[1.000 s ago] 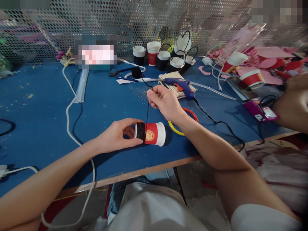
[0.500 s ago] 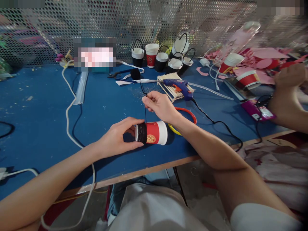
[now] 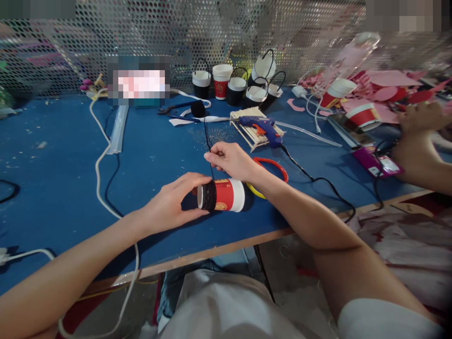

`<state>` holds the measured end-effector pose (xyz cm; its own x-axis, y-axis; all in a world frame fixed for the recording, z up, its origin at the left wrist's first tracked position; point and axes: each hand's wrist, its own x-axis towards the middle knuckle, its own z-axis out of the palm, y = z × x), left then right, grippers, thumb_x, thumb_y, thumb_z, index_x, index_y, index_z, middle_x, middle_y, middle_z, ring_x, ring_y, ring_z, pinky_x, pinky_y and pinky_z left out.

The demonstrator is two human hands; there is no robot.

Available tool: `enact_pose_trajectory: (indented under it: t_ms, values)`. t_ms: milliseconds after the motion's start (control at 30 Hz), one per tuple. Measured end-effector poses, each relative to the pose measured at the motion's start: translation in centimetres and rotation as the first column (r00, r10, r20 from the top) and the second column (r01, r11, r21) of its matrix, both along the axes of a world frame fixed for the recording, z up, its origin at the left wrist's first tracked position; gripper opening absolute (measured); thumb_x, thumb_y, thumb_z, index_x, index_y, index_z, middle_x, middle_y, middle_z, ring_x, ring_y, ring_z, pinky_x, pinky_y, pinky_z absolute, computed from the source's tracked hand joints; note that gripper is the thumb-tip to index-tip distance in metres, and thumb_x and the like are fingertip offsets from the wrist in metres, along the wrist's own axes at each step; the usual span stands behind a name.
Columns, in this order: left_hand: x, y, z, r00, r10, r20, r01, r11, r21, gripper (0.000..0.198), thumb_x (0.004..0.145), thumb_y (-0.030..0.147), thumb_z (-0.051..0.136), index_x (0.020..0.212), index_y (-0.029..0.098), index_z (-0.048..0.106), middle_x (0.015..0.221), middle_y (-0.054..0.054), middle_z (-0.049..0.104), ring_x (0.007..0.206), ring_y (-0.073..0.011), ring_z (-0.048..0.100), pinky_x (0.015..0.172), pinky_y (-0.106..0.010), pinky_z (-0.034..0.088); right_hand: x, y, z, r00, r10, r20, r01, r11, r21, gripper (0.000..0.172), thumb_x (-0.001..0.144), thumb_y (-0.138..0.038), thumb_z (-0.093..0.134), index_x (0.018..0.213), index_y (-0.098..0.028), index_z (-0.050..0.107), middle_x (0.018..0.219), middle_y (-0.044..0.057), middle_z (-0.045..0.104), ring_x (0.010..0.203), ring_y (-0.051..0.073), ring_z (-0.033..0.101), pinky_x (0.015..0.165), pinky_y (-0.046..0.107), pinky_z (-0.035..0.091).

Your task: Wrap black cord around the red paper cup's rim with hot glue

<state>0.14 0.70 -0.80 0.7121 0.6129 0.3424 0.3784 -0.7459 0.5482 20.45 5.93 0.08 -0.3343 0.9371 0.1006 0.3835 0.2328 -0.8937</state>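
Observation:
A red and white paper cup (image 3: 229, 195) lies on its side above the blue table, its base end wound with black yarn. My left hand (image 3: 173, 200) grips the cup by the wound end, thumb below and fingers above. Just over the cup, my right hand (image 3: 228, 157) pinches the black yarn (image 3: 207, 134) between thumb and fingertips. From there the yarn runs back to a black ball of yarn (image 3: 197, 109) and down to the cup. Scissors with red and yellow handles (image 3: 277, 165) lie partly hidden under my right forearm.
A blue glue gun (image 3: 263, 126) rests on a pale stick rack (image 3: 242, 134). Several cups with black handles (image 3: 237, 89) stand at the back. Clear glue sticks (image 3: 119, 129) and a white cable (image 3: 98, 179) lie left. Another person's hand (image 3: 420, 122) is at the right.
My right hand has come down and slightly left, nearer the cup, with the yarn in its pinch. The cup has turned a little in my left hand, shifting its gold print.

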Motion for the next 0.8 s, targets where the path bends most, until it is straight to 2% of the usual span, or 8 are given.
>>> enact_pose_trajectory:
  t_ms: [300, 533, 667, 800]
  values:
    - [0.12, -0.08, 0.00, 0.999, -0.027, -0.028, 0.030, 0.993, 0.112, 0.048, 0.084, 0.030, 0.062, 0.125, 0.015, 0.044, 0.122, -0.014, 0.055, 0.116, -0.0225, 0.055, 0.098, -0.033, 0.048, 0.10, -0.07, -0.04, 0.990, 0.026, 0.138, -0.031, 0.999, 0.036, 0.022, 0.084, -0.032, 0.055, 0.069, -0.016, 0.052, 0.059, -0.001, 0.056, 0.056, 0.010, 0.053, 0.057, 0.024, 0.039]
    - [0.07, -0.03, 0.08, 0.998, -0.027, -0.049, 0.038, 0.974, 0.224, 0.045, 0.085, 0.027, 0.061, 0.124, 0.014, 0.045, 0.124, -0.018, 0.050, 0.120, -0.0248, 0.050, 0.099, -0.038, 0.047, 0.08, -0.23, 0.61, 0.972, 0.033, 0.232, -0.046, 0.998, 0.048, 0.025, 0.084, -0.033, 0.055, 0.067, -0.016, 0.050, 0.060, -0.003, 0.052, 0.057, 0.008, 0.045, 0.059, 0.024, 0.034]
    - [0.15, 0.07, -0.01, 0.997, -0.055, -0.062, 0.067, 0.974, 0.215, 0.045, 0.085, 0.028, 0.059, 0.125, 0.014, 0.042, 0.132, -0.020, 0.048, 0.125, -0.0255, 0.048, 0.100, -0.040, 0.047, 0.00, -0.25, 0.71, 0.965, 0.048, 0.257, -0.062, 0.997, 0.048, 0.025, 0.083, -0.033, 0.054, 0.066, -0.016, 0.050, 0.062, -0.003, 0.052, 0.058, 0.008, 0.043, 0.060, 0.025, 0.032]
    - [0.20, 0.19, -0.11, 0.995, -0.079, -0.068, 0.091, 0.977, 0.195, 0.045, 0.085, 0.028, 0.060, 0.124, 0.015, 0.042, 0.129, -0.018, 0.055, 0.123, -0.0249, 0.051, 0.100, -0.040, 0.047, -0.09, -0.28, 0.60, 0.964, 0.050, 0.261, -0.066, 0.997, 0.050, 0.025, 0.083, -0.033, 0.054, 0.066, -0.016, 0.050, 0.061, -0.003, 0.051, 0.057, 0.008, 0.041, 0.060, 0.025, 0.031]
